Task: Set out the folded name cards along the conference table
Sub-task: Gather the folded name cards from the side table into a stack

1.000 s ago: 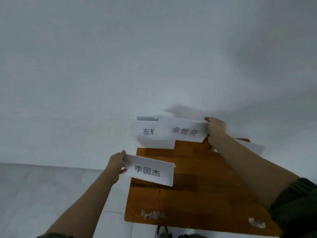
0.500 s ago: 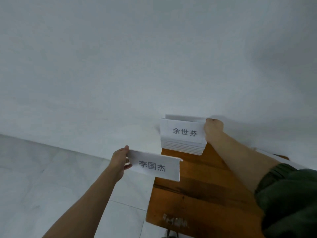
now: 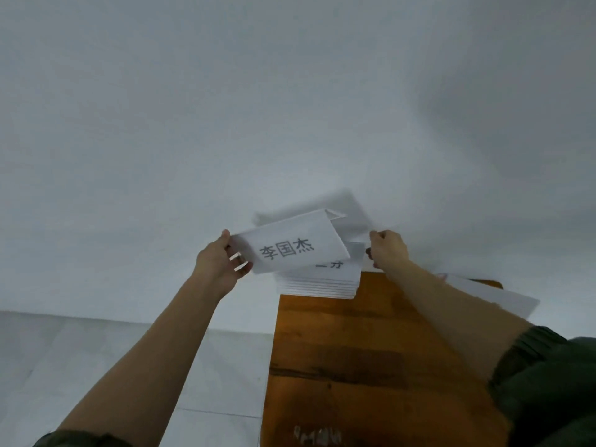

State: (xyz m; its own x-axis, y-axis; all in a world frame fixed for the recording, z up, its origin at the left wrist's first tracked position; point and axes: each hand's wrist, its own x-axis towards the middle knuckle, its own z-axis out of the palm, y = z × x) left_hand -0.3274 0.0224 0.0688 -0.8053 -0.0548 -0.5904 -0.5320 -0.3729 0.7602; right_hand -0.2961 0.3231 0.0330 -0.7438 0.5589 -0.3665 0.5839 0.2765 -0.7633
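Left hand: the left hand [image 3: 222,262] gripped the left end of a folded name card [image 3: 290,246], thumb on the upper edge and fingers curled beneath it.
Name card: white, printed with three dark characters. It was held up off the table and tilted, its right end higher than its left. It hung above and partly in front of the stack.
Stack: a pile of folded white cards [image 3: 319,283] lay at the far end of the wooden table [image 3: 354,366], against the wall [image 3: 290,91]. Only part of the top card's print showed below the held card.
Right hand: the right hand [image 3: 388,253] sat at the stack's right edge with its fingers curled. Whether it pinched a card could not be told, as the paper behind it was blurred.
Sleeve: a dark green sleeve [image 3: 554,382] was pushed up the right forearm.
Loose sheet: a white sheet [image 3: 503,296] lay past the right forearm, at the table's right side.
Floor: pale grey tiles [image 3: 96,366] lay to the left of the table.
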